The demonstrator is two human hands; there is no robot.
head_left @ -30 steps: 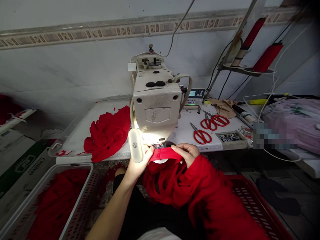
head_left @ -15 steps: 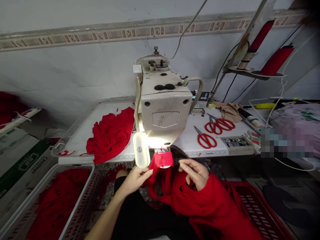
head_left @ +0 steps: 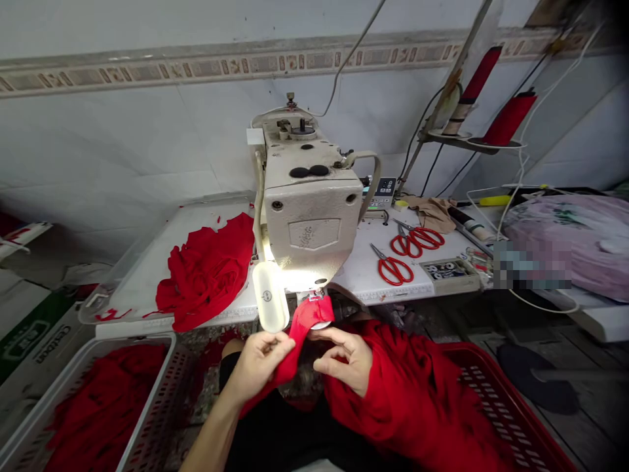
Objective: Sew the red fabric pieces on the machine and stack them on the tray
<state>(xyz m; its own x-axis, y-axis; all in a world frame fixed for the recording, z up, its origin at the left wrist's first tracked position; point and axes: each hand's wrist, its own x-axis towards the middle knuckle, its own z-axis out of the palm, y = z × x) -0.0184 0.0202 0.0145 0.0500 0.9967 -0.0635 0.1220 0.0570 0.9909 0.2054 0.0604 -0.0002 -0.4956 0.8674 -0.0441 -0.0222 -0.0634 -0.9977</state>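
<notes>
A narrow red fabric strip (head_left: pixel 305 319) runs from under the needle of the cream sewing machine (head_left: pixel 309 210) down toward my lap. My left hand (head_left: pixel 258 364) pinches the strip's lower part between thumb and fingers. My right hand (head_left: pixel 346 357) is closed on the same strip just to the right, with more red cloth (head_left: pixel 417 400) draped over that arm. The machine's white lamp (head_left: pixel 269 296) shines on the needle area, just above my left hand.
A pile of red fabric (head_left: pixel 206 272) lies on the white table (head_left: pixel 152 262) left of the machine. Red-handled scissors (head_left: pixel 393 267) and another pair (head_left: pixel 417 237) lie to the right. A grey basket (head_left: pixel 88 400) with red cloth stands lower left, a red basket (head_left: pixel 506 406) lower right. Red thread cones (head_left: pixel 508 118) stand at back right.
Both hands have drawn back from the needle plate toward my lap. The strip, earlier held flat across under the needle, now hangs down from it and is gripped lower by both hands.
</notes>
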